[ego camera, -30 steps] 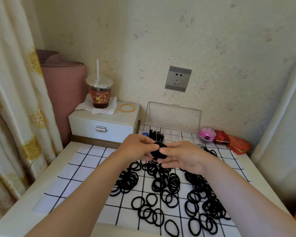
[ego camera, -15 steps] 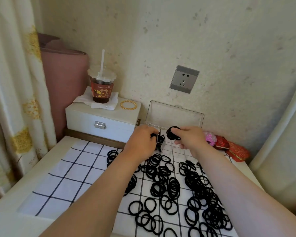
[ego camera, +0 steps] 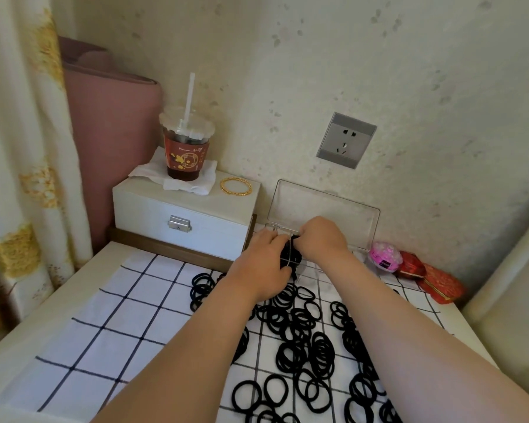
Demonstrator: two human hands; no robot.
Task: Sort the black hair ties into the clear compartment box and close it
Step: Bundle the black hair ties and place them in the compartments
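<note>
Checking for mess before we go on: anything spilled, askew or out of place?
Nothing is spilled or damaged. Loose black hair ties lie scattered over the checked cloth. The cup stands upright on a crumpled tissue, and a gold bangle lies beside it on the white drawer box.

This is a home, most likely a bedroom corner. A pale curtain (ego camera: 22, 178) with yellow patches hangs along the left, beside a pink padded panel (ego camera: 110, 141) like a headboard. The wall (ego camera: 318, 56) is cream and mottled, with a grey socket (ego camera: 345, 140) set in it. A small table (ego camera: 28, 325) carries a checked cloth (ego camera: 104, 331) strewn with hair ties (ego camera: 303, 331). At its back left corner stands a white jewellery box (ego camera: 184, 215) with a metal clasp, a gold bangle (ego camera: 235, 186) and a takeaway cup (ego camera: 185, 154) on a tissue (ego camera: 177, 181) on top. Near the back right corner lie a pink ball (ego camera: 384, 257) and red pouches (ego camera: 434, 279).
</note>
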